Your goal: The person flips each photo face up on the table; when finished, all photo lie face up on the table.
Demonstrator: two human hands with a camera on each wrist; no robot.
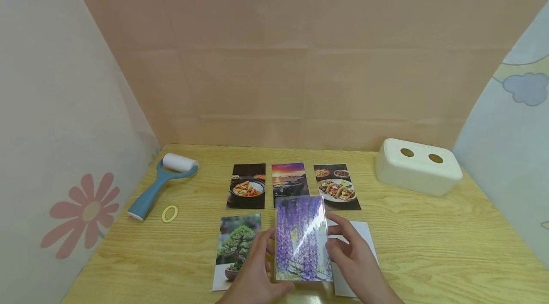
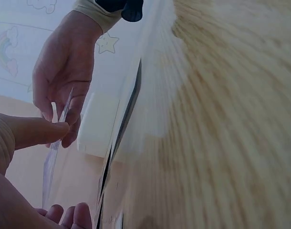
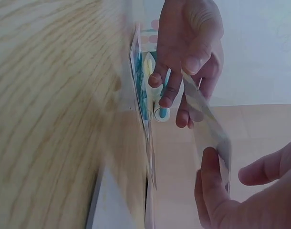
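Both hands hold a glossy photo card (image 1: 300,239) with purple hanging flowers, raised above the table and tilted. My left hand (image 1: 257,270) grips its left side, with the thumb near the lower left corner and fingers along the edge. At the right edge, my right hand (image 1: 353,251) has its thumb in front and fingers reaching behind. In the right wrist view, the index finger (image 3: 212,176) lies against the card's back. Left of the card lies a bonsai photo card (image 1: 238,247). A white-faced card (image 1: 364,235) lies partly under the right hand.
Behind lie a rice-bowl photo card (image 1: 247,187), a sunset car card (image 1: 289,180) and a taco card (image 1: 339,189). A blue-handled lint roller (image 1: 156,185) and a yellow ring (image 1: 169,214) are at left. A white box with two holes (image 1: 416,170) stands back right.
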